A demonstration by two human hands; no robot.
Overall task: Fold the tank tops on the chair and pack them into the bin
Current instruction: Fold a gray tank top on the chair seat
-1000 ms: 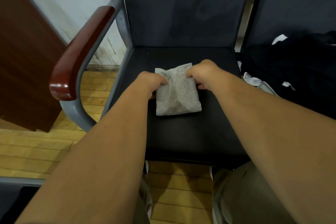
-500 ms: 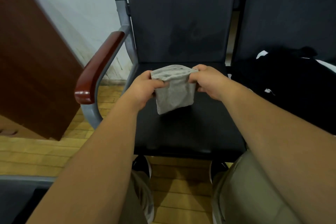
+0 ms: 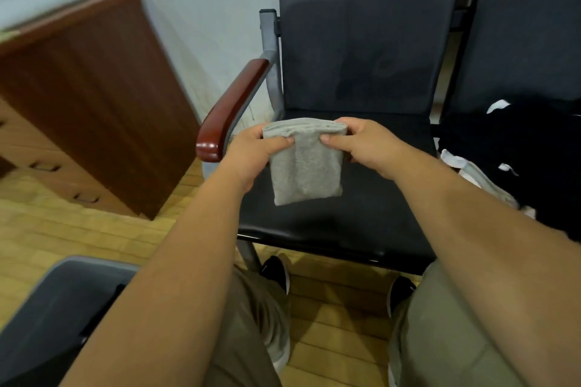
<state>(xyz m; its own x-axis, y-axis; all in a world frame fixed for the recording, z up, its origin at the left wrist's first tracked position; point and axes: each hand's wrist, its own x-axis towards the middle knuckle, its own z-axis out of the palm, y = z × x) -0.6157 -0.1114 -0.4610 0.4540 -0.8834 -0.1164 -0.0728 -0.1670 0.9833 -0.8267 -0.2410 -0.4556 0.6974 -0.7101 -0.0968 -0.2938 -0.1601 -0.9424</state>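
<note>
A grey tank top (image 3: 306,166), folded into a small thick rectangle, hangs in the air above the black chair seat (image 3: 345,220). My left hand (image 3: 254,151) pinches its upper left corner and my right hand (image 3: 361,141) pinches its upper right corner. The folded top edge runs between my two thumbs. A dark grey bin (image 3: 59,314) sits on the floor at the lower left, partly hidden by my left forearm. On the neighbouring seat to the right lies a heap of dark clothes (image 3: 518,151) with a light garment (image 3: 471,173) at its edge.
The chair has a red-brown wooden armrest (image 3: 232,107) on a grey metal frame at its left. A brown wooden cabinet (image 3: 88,97) stands to the left on the wooden floor. My knees and shoes show at the bottom.
The folded grey top lay on the seat a second ago. Both hands have lifted it off the seat, and my view has swung left, bringing the bin and cabinet further into sight.
</note>
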